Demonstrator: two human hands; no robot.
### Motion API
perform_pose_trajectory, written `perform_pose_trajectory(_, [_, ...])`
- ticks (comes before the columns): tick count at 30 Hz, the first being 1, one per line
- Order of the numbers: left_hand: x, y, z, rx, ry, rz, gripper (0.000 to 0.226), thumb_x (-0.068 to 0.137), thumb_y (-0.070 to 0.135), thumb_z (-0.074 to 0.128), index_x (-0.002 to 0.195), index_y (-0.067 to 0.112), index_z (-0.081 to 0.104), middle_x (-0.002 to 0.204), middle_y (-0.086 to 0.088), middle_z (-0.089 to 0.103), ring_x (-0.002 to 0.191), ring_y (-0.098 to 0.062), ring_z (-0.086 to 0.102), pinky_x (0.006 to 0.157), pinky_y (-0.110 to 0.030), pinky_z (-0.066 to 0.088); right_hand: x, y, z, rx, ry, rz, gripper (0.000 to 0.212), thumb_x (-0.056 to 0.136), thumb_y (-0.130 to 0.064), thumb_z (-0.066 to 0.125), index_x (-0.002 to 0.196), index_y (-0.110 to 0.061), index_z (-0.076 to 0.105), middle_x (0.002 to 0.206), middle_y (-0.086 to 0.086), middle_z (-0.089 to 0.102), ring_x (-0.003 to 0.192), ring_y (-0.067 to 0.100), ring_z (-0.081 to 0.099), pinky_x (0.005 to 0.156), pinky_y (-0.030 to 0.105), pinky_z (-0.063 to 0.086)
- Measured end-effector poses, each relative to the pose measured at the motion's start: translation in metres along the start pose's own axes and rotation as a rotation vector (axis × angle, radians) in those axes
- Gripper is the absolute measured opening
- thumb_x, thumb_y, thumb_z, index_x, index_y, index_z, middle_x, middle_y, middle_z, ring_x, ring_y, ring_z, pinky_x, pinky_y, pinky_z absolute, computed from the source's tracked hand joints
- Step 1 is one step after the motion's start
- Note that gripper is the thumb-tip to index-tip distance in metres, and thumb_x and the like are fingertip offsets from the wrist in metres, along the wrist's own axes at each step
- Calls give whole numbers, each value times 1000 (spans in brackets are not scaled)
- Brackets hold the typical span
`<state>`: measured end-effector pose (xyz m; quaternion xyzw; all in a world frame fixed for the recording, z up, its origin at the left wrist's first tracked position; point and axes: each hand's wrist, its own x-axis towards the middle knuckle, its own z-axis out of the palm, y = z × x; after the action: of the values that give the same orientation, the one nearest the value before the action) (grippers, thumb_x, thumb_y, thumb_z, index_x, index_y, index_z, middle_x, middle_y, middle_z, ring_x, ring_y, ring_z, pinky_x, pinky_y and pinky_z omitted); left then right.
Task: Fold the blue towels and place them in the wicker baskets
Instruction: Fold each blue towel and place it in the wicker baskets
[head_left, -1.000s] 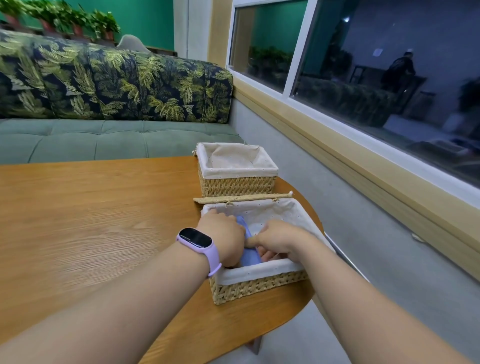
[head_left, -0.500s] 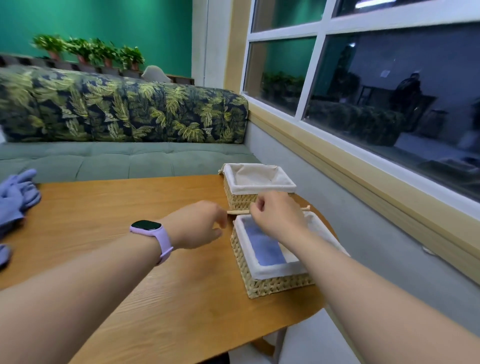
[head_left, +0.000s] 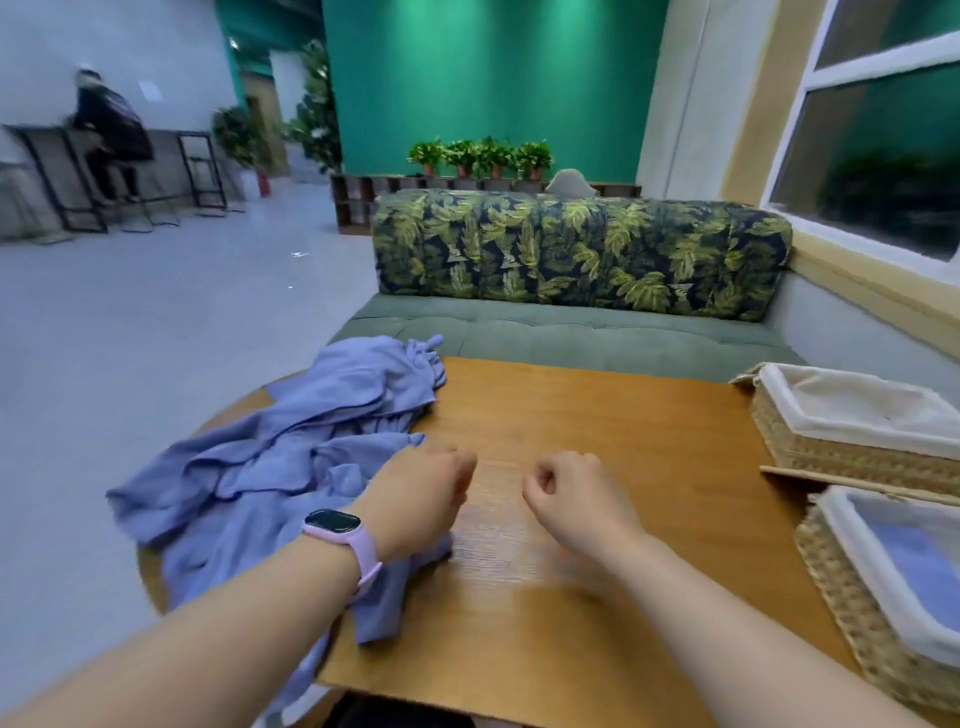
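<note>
Two bare hands hover over the wooden counter (head_left: 597, 415), both loosely curled. The left hand (head_left: 421, 501), with a lilac smartwatch (head_left: 340, 532) on its wrist, sits at the edge of the heap of crumpled blue towels (head_left: 291, 457); whether its fingers pinch any cloth cannot be told. The right hand (head_left: 576, 499) holds nothing, its fingers bent inward above bare wood. The heap spreads over the counter's left side and hangs past the edge; how many towels it holds cannot be counted. At the right stand two wicker baskets with white cloth liners, one behind the other. The nearer basket (head_left: 852, 613) holds one folded blue towel (head_left: 919, 566) lying flat. The farther basket (head_left: 831, 452) shows only its liner. Behind the counter runs a green bench sofa with a leaf-print backrest (head_left: 576, 254), and four potted plants (head_left: 483, 156) stand in a row beyond it.
</note>
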<state>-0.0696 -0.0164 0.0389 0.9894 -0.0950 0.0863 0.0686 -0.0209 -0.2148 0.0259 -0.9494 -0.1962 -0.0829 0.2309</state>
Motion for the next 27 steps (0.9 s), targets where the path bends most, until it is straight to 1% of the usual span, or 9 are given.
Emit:
perform_pose_trajectory(3, [-27,-30,12,-40,6,-56,23,92,26,55,75,24,40,87,-7,59,83,-27,56,71,-39,43,-2,-18,39,50,-94,-21,31,87,-35,54,63,-16,46,67,-1,57,72,28,58,57,31,37])
perform_pose_trajectory(7, [-46,-43,30,39,93,-82,12,89,27,56,87,15,55,92,-6,53,82,-27,52,72,-38,42,-4,-31,73,115,-204,-30,32,86,-39,54,62,-18,44,70,1,59,75,30,59,63,35,44])
perform_pose_trajectory(9, [-46,-46,38,118,169,-174,18,82,30,64,88,16,54,90,-8,53,80,-29,52,67,-37,38,-2,-35,85,174,-240,-43,29,84,-40,52,63,-21,45,68,-2,55,75,29,59,65,37,47])
perform_pose_trajectory(12, [-41,-43,39,164,172,-348,17,87,34,61,88,19,52,94,-9,58,88,-29,55,69,-35,32,2,-39,90,252,-269,-56,14,80,-42,54,87,-30,52,71,-7,60,76,21,61,68,37,50])
perform_pose_trajectory(13, [-39,-43,39,139,172,-360,13,91,32,57,87,21,51,96,-8,60,92,-29,56,70,-35,32,4,-40,90,293,-288,-56,21,79,-42,57,97,-35,50,72,-8,61,76,18,61,69,37,50])
perform_pose_trajectory(17, [-23,-32,29,-266,336,-345,17,97,29,52,85,22,43,81,-4,64,80,-26,60,66,-37,38,15,-48,86,476,-303,-59,40,75,-39,70,111,-34,54,91,-12,59,86,10,58,72,27,44])
perform_pose_trajectory(21, [-1,-16,12,-645,402,-332,10,97,26,57,95,17,53,82,-3,66,82,-22,62,79,-43,49,24,-56,75,846,-256,91,20,76,-19,65,95,-15,68,86,8,71,82,24,69,76,50,55])
perform_pose_trajectory(24, [6,-7,4,-909,434,-352,29,90,27,71,110,20,52,93,5,63,85,-8,61,83,-27,50,30,-51,55,1199,-225,243,33,75,-25,64,105,-12,70,103,16,75,104,36,69,94,56,53])
perform_pose_trajectory(27, [5,-2,2,-933,277,-312,52,81,33,81,122,25,50,103,6,63,92,-4,62,83,-17,49,34,-44,27,1337,-109,345,25,93,-27,61,110,-11,68,108,19,73,106,37,69,98,57,52])
